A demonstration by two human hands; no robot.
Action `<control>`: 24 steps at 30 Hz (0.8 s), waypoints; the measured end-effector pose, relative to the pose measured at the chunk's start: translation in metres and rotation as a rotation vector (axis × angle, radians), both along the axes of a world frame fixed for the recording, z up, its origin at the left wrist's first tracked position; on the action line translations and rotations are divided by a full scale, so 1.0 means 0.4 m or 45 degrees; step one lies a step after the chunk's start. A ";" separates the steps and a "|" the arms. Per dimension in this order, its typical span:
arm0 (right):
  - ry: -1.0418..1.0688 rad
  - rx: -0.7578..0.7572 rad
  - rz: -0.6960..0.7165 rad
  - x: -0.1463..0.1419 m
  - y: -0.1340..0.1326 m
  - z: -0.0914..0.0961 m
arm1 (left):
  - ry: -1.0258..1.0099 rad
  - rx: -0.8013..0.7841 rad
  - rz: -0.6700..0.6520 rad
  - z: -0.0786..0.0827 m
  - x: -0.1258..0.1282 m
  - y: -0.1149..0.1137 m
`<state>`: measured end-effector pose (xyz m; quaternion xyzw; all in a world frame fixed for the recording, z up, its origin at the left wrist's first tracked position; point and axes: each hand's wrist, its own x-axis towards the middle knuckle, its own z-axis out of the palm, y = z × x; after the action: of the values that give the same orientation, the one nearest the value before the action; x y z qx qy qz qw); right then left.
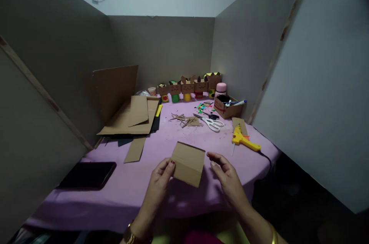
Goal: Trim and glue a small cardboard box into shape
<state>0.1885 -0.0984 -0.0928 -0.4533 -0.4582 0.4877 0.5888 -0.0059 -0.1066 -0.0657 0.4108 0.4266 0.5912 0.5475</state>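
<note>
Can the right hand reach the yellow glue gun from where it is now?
Probably yes: the right hand is open and holds nothing, and only bare purple cloth lies between it and the glue gun.

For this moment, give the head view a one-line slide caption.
Left hand holds a folded cardboard piece over a purple table; right hand open beside it.

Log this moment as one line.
left hand: holds cardboard piece | right hand: open beside it | glue gun, scissors beyond

craft booth, likely | board partitions (161, 47) | glue gun (243, 141) | scissors (211, 122)
</note>
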 end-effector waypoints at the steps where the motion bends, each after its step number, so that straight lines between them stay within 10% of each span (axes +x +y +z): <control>1: 0.010 0.002 -0.010 -0.001 -0.001 0.001 | 0.047 0.018 -0.001 -0.002 0.002 -0.001; 24: 0.000 0.084 0.275 0.003 0.021 -0.021 | 0.527 0.126 0.013 -0.088 -0.004 0.001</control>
<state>0.1899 -0.0899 -0.1012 -0.3817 -0.5201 0.5331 0.5474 -0.0073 -0.1061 -0.1009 0.5478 0.5024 0.5171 0.4244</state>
